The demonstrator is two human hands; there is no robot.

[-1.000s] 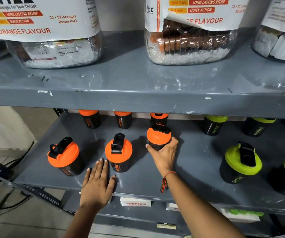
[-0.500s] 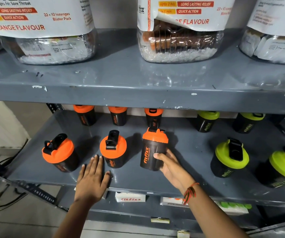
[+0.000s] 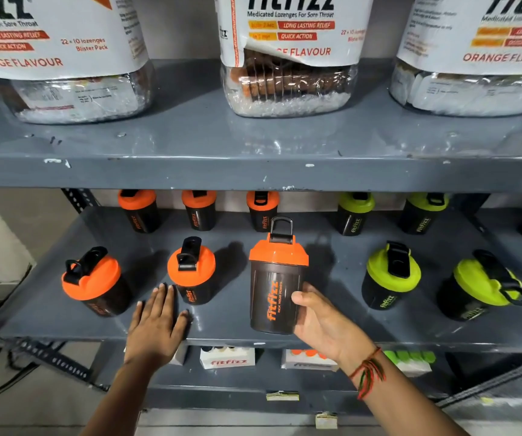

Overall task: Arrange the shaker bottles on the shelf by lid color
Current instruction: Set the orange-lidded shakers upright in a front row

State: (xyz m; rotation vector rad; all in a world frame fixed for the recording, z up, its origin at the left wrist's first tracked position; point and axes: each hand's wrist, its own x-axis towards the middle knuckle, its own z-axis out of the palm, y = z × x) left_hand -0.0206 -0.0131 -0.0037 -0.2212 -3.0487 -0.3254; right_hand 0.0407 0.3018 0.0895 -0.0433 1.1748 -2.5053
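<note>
— Gripping the orange-lidded shaker in our right hand, near the shelf's front edge.
— And our left hand?
— Flat, holding nothing, at the front edge.

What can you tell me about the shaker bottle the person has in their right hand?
The shaker bottle has a dark, smoky translucent plastic body with orange "fitfizz" lettering down its side, an orange lid and a black carry loop standing up. It sits upright at the front of the grey shelf, third in the row of orange-lidded bottles. The right hand grips its lower side; whether its base touches the shelf is unclear.
</note>
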